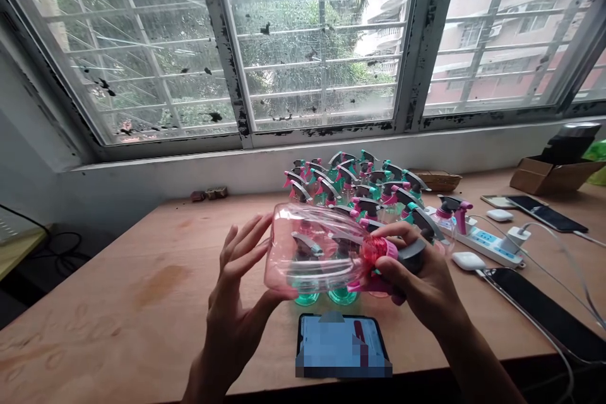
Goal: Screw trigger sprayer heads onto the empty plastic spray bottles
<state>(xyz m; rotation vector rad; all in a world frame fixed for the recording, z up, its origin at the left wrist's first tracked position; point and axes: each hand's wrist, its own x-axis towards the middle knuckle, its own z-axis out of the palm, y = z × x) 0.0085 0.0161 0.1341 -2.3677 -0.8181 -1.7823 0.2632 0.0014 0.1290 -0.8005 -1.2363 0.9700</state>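
A clear pink spray bottle (312,249) is held on its side above the table, its base to the left and its pink and dark grey spray head to the right. My right hand (421,271) is closed around the neck and spray head. At the base, my left hand (246,265) supports the bottle between thumb and fingers. Behind and below it stand several spray bottles (348,170) with pink or green parts and grey triggers, partly hidden by the held bottle.
A phone (343,344) with a lit screen lies near the table's front edge. To the right are a power strip (487,243), white cables, a dark phone (544,309) and a cardboard box (553,173). A window (317,44) rises behind the wooden table (156,278).
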